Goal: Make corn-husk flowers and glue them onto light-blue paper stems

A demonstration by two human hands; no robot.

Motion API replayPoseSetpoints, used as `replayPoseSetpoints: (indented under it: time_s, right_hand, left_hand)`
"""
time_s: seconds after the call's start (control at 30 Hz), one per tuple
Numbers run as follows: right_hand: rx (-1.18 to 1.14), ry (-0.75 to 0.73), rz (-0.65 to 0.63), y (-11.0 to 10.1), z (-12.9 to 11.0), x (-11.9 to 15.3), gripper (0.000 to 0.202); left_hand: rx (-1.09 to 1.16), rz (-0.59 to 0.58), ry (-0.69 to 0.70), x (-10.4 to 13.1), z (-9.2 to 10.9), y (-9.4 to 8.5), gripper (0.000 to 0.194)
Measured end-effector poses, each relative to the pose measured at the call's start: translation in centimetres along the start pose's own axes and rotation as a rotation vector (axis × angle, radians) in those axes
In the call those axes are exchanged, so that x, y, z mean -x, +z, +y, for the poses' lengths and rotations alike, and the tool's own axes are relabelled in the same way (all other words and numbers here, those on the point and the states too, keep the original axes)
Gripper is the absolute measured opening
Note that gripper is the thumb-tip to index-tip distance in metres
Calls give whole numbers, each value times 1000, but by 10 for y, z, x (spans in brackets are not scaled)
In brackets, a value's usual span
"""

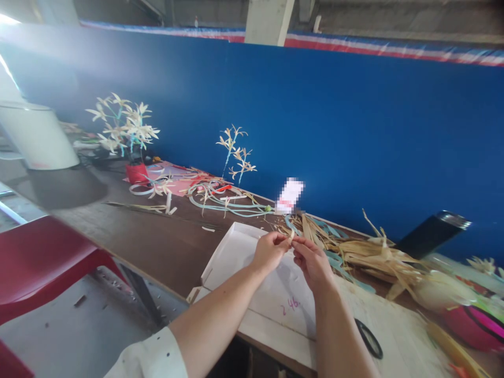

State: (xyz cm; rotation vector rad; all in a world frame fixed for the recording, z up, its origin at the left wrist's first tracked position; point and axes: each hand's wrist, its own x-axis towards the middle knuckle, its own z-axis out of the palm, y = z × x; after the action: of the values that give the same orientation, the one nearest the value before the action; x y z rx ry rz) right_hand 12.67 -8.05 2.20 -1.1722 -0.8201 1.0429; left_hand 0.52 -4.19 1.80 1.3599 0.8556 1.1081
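Note:
Both my hands meet above a white cardboard box lid [252,315] that has pink handwriting on it. My left hand [271,251] pinches a small pale strip [292,235], which looks like a piece of dried husk. Touching the same strip from the other side, the fingertips of my right hand [313,261] are closed together. The strip's lower end is hidden by my fingers. Just beyond and to the right of my hands lies a heap of dried husks [354,254].
Pale husk flowers stand in a red pot [137,173], and two more flower stems [232,152] rise farther along. Coiled pale-blue cords [200,202] lie on the brown table [173,247]. A dark flask [431,233], a black ring [369,338] and a pink container [474,325] are at right. A red chair [47,262] stands left.

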Motion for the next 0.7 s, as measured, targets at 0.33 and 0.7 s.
replayPoseSetpoints:
  time_s: [0.33,0.7]
  right_hand:
    - [-28,13,8,-1,-2,0,23]
    - [-91,31,14,-3,0,-2,25]
  left_hand:
    - [41,-10,-6,0,2,0,21]
    - [21,-16,14,1,4,0,19]
